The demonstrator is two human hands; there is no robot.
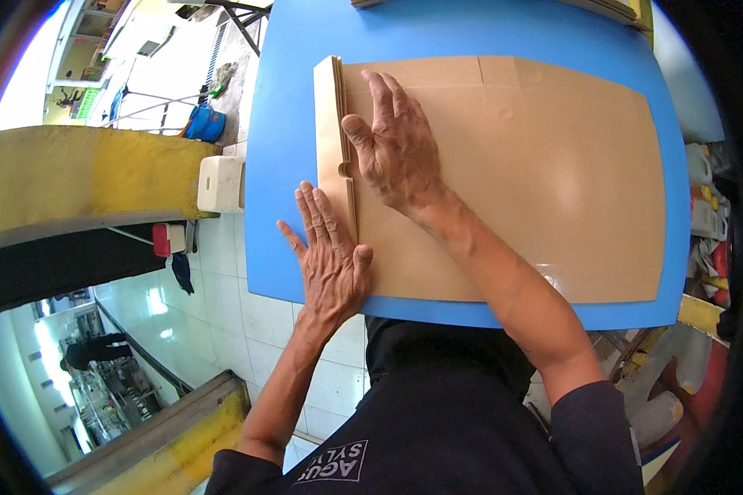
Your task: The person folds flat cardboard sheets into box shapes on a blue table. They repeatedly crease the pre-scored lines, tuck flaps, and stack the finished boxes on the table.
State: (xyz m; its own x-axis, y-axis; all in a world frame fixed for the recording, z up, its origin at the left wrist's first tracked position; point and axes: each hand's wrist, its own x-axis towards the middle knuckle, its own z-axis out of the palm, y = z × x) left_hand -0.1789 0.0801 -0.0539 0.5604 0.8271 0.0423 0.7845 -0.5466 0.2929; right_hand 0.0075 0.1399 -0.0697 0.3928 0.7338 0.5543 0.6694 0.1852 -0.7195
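A large flat sheet of brown cardboard [551,185] lies on a blue table [470,34] before me. Along its left side stands a narrow stack of folded cardboard pieces [329,124], several layers thick, with a small rounded notch near its middle. My left hand [331,263] rests on the lower end of this stack, palm down and fingers spread, with the thumb over the sheet. My right hand [399,139] is on or just over the sheet beside the stack's upper part, fingers extended and thumb near the layered edge. Neither hand grips anything.
More cardboard [613,9] lies at the table's far right corner. A white plastic stool [221,184] stands left of the table, near a yellow ledge [99,176]. A blue bucket [204,123] is farther back. Plastic containers [706,210] stand at the right. Another person [96,351] is at lower left, far off.
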